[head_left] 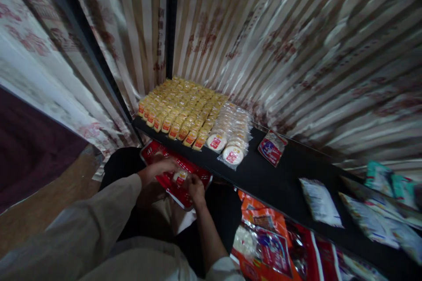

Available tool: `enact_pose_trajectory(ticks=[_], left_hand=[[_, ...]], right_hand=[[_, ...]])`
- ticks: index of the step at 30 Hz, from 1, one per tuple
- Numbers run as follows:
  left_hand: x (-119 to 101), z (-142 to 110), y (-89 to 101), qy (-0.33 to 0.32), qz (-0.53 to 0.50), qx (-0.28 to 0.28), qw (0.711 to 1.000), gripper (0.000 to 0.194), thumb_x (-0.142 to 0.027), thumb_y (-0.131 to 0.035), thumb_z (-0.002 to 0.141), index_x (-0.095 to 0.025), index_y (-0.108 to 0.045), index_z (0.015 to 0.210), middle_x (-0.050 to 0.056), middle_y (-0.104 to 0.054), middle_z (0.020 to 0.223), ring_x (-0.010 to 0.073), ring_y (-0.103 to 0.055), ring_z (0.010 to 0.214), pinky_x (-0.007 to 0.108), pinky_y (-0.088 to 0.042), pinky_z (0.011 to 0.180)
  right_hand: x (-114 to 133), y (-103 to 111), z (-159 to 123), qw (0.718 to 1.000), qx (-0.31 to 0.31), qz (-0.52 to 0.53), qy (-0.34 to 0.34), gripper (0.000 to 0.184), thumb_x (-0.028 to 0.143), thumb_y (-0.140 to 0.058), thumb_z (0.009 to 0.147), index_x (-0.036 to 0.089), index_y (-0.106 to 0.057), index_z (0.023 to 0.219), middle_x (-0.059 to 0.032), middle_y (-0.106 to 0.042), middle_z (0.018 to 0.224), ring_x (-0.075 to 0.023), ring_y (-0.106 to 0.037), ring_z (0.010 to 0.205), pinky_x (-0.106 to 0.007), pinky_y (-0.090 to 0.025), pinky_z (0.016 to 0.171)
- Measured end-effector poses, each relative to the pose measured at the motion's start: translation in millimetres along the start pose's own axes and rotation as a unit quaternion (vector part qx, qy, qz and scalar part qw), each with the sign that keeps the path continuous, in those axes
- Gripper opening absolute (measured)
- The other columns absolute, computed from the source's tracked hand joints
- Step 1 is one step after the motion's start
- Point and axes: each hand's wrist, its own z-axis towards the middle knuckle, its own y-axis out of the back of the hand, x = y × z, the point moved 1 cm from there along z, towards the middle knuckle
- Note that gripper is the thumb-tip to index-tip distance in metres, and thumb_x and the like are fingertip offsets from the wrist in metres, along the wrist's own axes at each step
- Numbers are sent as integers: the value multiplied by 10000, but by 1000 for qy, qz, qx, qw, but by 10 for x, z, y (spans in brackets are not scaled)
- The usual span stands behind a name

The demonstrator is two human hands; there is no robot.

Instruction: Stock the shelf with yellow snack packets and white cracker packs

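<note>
A red plastic basket [180,198] rests on my lap, under the shelf's front edge. Over it is a round white cracker packet [180,177] in clear wrap with a red and yellow label. My right hand [197,189] pinches the packet's right side. The fingers of my left hand [165,166] are bent at its upper left edge and appear to grip it; their tips are blurred. On the black shelf [263,175], rows of yellow wrapped snacks [181,109] stand beside two rows of similar white cracker packets [233,154].
A red and purple pouch [273,147] lies on the shelf, with a white pouch [320,202] and several other bags [379,219] farther right. Orange and red snack bags [263,237] fill the space below. Patterned curtains [280,44] hang behind, beside a dark post [169,22].
</note>
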Motion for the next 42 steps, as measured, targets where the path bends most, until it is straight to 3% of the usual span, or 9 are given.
enact_pose_trajectory(ticks=[4,8,17,20,24,29,31,37,42], left_hand=[[-67,-87,-22,4,34,35,999,231,-211,-745,544,-123,-635,726,-19,-618,616,121,-557,561,229,-415,547],[-157,-214,-130,-8,58,58,997,260,-210,-701,537,-141,-646,782,-18,-647,678,112,-555,575,210,-410,534],[-458,-195,-427,-113,110,9,987,258,-273,-630,652,-118,-627,857,-10,-640,719,119,-555,614,208,-425,561],[-572,-185,-559,-150,129,-34,980,251,-261,-601,705,-122,-619,913,1,-650,763,137,-584,673,218,-454,597],[-731,-231,-761,-223,203,-177,937,246,-216,-533,788,-158,-591,1021,36,-665,935,152,-623,797,264,-506,732],[-820,-360,-991,-281,336,-323,839,353,-105,-456,803,-143,-531,1146,111,-568,1159,206,-563,1064,374,-444,973],[-819,-381,-1065,-293,371,-318,822,352,-79,-443,792,-141,-546,1122,109,-555,1154,212,-543,1091,369,-444,984],[-853,-254,-1210,-323,405,-251,817,388,-45,-434,766,-140,-563,1120,102,-491,1286,208,-504,1170,332,-413,1042],[-923,-118,-1224,-314,421,-234,818,437,-40,-430,756,-120,-550,1169,123,-447,1349,229,-462,1225,358,-386,1072]], right_hand=[[22,119,-149,997,-17,46,53,266,395,-461,805,253,-665,899,-7,-707,812,-185,-641,794,-269,-481,701],[76,248,-242,987,-53,116,100,300,449,-468,799,222,-650,876,-17,-696,801,-187,-629,765,-288,-478,723],[276,628,-323,949,-3,287,129,390,456,-628,703,178,-619,976,-63,-710,935,-218,-651,833,-330,-517,750],[275,737,-251,939,-21,308,149,396,401,-659,679,182,-617,1007,-65,-712,956,-217,-658,832,-352,-521,786],[275,901,-23,945,-102,261,168,403,414,-631,693,179,-631,1021,-65,-715,936,-221,-655,830,-357,-521,777],[334,1138,243,954,-185,153,181,401,441,-566,737,187,-638,1038,-57,-712,910,-206,-642,807,-315,-503,721],[376,1198,303,956,-199,116,183,398,445,-549,747,184,-639,1033,-58,-707,898,-201,-635,790,-309,-490,719],[507,1160,408,956,-215,38,196,440,452,-475,787,165,-622,1086,-74,-682,883,-202,-604,767,-317,-469,724],[581,1124,435,918,-305,-70,245,401,390,-452,823,140,-657,1060,-143,-599,1018,-253,-522,960,-387,-437,846]])
